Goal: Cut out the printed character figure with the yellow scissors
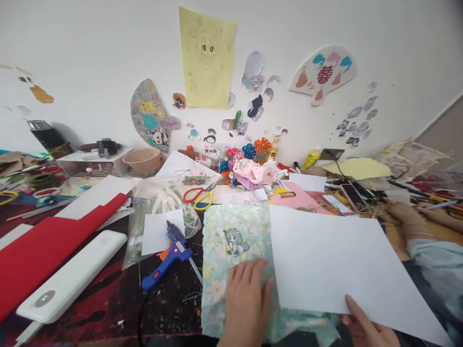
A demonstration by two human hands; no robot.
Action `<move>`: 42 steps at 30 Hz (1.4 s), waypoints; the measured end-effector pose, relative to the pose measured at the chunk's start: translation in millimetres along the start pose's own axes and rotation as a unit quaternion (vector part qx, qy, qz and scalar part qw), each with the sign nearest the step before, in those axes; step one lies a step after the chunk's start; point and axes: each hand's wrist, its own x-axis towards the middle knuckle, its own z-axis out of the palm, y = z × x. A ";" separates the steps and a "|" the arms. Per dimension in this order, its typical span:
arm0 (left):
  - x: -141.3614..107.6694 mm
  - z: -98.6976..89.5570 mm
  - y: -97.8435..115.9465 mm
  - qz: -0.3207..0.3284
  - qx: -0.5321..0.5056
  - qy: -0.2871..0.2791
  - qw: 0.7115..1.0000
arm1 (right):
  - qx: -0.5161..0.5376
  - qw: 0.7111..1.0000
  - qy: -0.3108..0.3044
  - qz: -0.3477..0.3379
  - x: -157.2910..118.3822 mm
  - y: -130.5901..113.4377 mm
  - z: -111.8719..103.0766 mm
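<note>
My left hand lies flat on a pale green floral sheet, its fingers stretched out and slightly blurred. A sticker of a green-haired cartoon figure sits on the sheet just above my fingertips. My right hand grips the lower edge of a large white sheet of paper, one finger on top and the others beneath. The white paper adjoins the floral sheet's right side, and some floral material shows under its lower edge. Whether the two are joined I cannot tell.
A blue glue gun with a lit red light rests to the left, near scissors, a white power bank and red card. Craft supplies crowd the back. At the right, another person's hand works close by.
</note>
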 end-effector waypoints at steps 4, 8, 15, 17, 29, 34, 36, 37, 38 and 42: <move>1.7 -10.2 -27.6 -0.002 0.145 0.054 0.988 | 0.066 0.998 -0.004 0.005 2.4 14.4 12.4; -0.5 -6.9 -38.7 -0.019 0.177 0.031 0.984 | 0.062 0.998 -0.010 0.017 3.9 22.1 16.2; -1.1 -4.2 -36.8 -0.045 0.170 0.004 0.984 | -0.048 0.996 -0.074 0.010 3.6 25.8 1.3; -1.8 -4.5 -35.6 -0.050 0.155 0.006 0.987 | -0.055 0.994 -0.096 -0.022 0.8 24.3 2.3; 28.6 -69.6 -14.4 -0.024 0.169 -0.005 0.985 | -0.018 0.999 -0.027 -0.021 -6.7 9.8 25.5; 128.5 -115.9 -29.4 -0.103 0.330 -0.194 0.918 | -0.013 0.998 -0.021 -0.058 -28.7 4.0 58.5; 167.4 -113.8 -51.7 -0.134 0.352 -0.211 0.902 | -0.018 0.999 -0.011 -0.044 -29.0 4.6 63.1; 182.9 -109.7 -64.2 -0.153 0.361 -0.218 0.894 | -0.031 0.999 -0.010 -0.032 -27.2 5.8 62.3; 195.1 -104.6 -76.4 -0.169 0.364 -0.226 0.887 | -0.049 0.998 -0.011 -0.023 -24.6 7.3 59.6; 214.1 -85.6 -112.6 -0.219 0.360 -0.240 0.875 | -0.108 0.993 -0.041 -0.032 -16.0 12.7 40.4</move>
